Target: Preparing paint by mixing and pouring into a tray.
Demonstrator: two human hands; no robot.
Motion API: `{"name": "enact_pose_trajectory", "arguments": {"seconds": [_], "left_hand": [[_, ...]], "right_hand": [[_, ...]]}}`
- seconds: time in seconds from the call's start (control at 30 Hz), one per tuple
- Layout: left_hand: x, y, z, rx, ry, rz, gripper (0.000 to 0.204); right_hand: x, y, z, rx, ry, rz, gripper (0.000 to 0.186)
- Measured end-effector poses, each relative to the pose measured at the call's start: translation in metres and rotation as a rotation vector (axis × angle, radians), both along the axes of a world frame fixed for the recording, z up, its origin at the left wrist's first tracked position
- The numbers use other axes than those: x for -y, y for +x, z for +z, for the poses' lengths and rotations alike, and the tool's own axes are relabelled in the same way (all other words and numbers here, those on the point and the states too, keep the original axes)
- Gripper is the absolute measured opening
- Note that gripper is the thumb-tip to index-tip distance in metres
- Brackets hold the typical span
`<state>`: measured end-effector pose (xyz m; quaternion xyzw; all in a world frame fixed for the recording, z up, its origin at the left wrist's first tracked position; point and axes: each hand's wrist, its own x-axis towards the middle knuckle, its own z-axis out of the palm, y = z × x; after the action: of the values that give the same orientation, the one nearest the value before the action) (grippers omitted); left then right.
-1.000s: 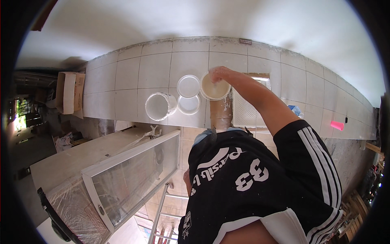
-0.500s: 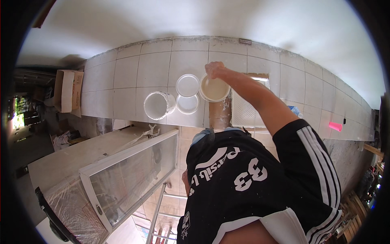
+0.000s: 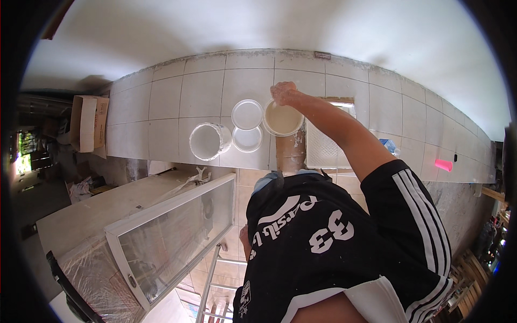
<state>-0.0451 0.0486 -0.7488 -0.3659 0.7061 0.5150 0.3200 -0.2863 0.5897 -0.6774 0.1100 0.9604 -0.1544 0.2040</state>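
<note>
My right hand (image 3: 284, 92) is over the back rim of a tub of pale cream liquid (image 3: 283, 121), fingers curled together; what they hold, if anything, is hidden. Two round, pale plastic lids or shallow containers (image 3: 246, 113) lie just left of the tub. A white paint-smeared bucket (image 3: 205, 141) stands farther left. Right of the tub, under my forearm, is a white textured paint tray (image 3: 320, 148). My left hand (image 3: 245, 233) hangs low beside my black shirt, mostly hidden, its fingers not clear.
The long tiled ledge (image 3: 202, 81) runs along a white wall, holding a cardboard box (image 3: 86, 124), blue plastic item (image 3: 389, 145) and pink cup (image 3: 443, 164). Below left are a glazed white-framed panel (image 3: 172, 237) and metal ladder (image 3: 212, 282). Wooden pieces (image 3: 468, 274) are at lower right.
My right hand has moved from over the inside of the tub up and slightly left to its back rim. The objects on the ledge show no visible change.
</note>
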Motion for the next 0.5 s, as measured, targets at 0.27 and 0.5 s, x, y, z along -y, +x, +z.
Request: {"name": "enact_pose_trajectory", "arguments": {"seconds": [0.27,0.5], "left_hand": [[0.003,-0.007,0.002,0.006,0.007,-0.012,0.028],[0.003,-0.012,0.000,0.020,0.016,-0.026,0.028]], "right_hand": [[0.004,0.006,-0.007,0.029,0.136,-0.150,0.023],[0.009,0.012,0.005,0.049,0.049,-0.185,0.018]]}}
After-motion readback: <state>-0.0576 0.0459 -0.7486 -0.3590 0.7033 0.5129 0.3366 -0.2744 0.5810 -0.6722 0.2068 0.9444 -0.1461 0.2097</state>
